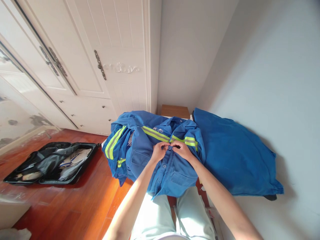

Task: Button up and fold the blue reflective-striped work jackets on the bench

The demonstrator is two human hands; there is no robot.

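A blue work jacket [142, 146] with yellow and grey reflective stripes lies spread before me, its collar away from me and its hem hanging near my knees. My left hand [160, 151] pinches the jacket's front placket just below the chest stripe. From the other side, my right hand [182, 150] pinches the same spot, its fingertips almost meeting those of the left. Between them shows a dark button [170, 147]. Lower on the placket, another button [164, 165] is visible. What each fingertip grips exactly is partly hidden.
Blue cloth [235, 153] covers something on the right, against the wall. An open black suitcase [72, 178] with clothes lies on the red wooden floor [82, 206] at left. A white wardrobe [125, 43] stands ahead, and a brown wooden piece [175, 111] sits behind the jacket.
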